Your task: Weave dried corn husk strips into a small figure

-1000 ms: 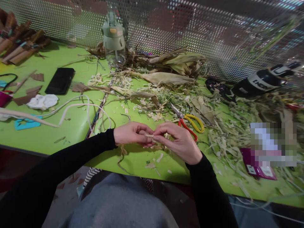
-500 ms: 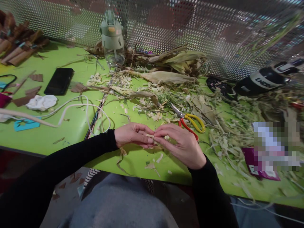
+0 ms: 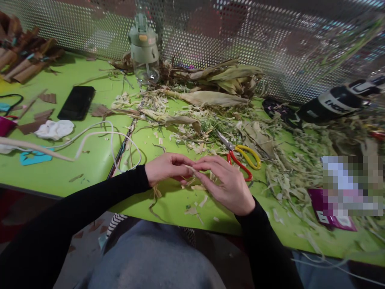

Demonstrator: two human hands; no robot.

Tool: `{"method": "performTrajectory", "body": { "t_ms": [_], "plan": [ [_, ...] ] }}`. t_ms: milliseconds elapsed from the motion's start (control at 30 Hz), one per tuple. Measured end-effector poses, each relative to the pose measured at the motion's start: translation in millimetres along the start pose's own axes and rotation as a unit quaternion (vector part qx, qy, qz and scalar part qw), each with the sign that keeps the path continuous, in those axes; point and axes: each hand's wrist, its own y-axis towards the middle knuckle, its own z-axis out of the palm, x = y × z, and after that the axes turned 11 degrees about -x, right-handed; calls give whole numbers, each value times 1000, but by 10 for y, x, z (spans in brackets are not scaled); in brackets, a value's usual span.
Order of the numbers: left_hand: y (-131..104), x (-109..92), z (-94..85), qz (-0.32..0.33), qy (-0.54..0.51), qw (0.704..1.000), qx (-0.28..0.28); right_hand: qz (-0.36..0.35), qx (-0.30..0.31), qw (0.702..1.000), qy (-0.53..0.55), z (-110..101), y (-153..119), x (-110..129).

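My left hand (image 3: 165, 167) and my right hand (image 3: 225, 180) meet fingertip to fingertip over the front of the green table (image 3: 177, 202). Both are closed in a pinch on a thin, pale husk strip (image 3: 189, 168), mostly covered by the fingers. Just beyond my right hand lie scissors (image 3: 237, 152) with one red and one yellow handle, their blades pointing away to the left. Small pale scraps (image 3: 203, 200) are scattered under and around my hands.
Dried corn husks (image 3: 210, 98) and shreds lie behind my hands. A clear bottle (image 3: 145, 60) stands at the back; a black bottle (image 3: 327, 105) lies at the right. A phone (image 3: 76, 103), white cable (image 3: 112, 140) and crumpled tissue (image 3: 54, 129) are at the left. Perforated metal (image 3: 195, 24) borders the back.
The fingers of both hands have shifted slightly on the strip, and my right hand has moved a little left. The scissors and other things stay where they were.
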Motion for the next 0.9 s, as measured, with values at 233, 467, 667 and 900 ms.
{"method": "performTrajectory", "body": {
  "t_ms": [233, 467, 667, 900],
  "plan": [
    [-22, -29, 46, -16, 1, 1000, -24, 16, -1, 1000, 12, 59, 22, 19],
    [-30, -26, 35, -6, 7, 1000, -1, 2, 20, 1000, 17, 46, 19, 8],
    [-29, -21, 38, -3, -5, 1000, -6, 22, 6, 1000, 19, 49, 28, 5],
    [-31, -30, 30, 8, 4, 1000, -16, -22, 2, 1000, -10, 69, 4, 10]
  ]
}}
